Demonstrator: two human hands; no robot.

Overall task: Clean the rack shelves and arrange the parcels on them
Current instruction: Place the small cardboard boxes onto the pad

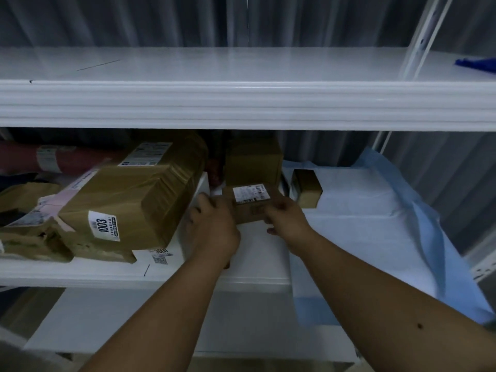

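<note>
Both hands, left hand and right hand, grip a small box between the taped parcel and tiny carton.

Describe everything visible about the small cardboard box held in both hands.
The small cardboard box is brown and low, with a white shipping label bearing barcodes on its top face. It looks closed and undamaged. It sits level at the middle shelf, in front of a taller brown box. The left hand grips its left end, the right hand its right end; whether it rests on the shelf cannot be told.
</note>
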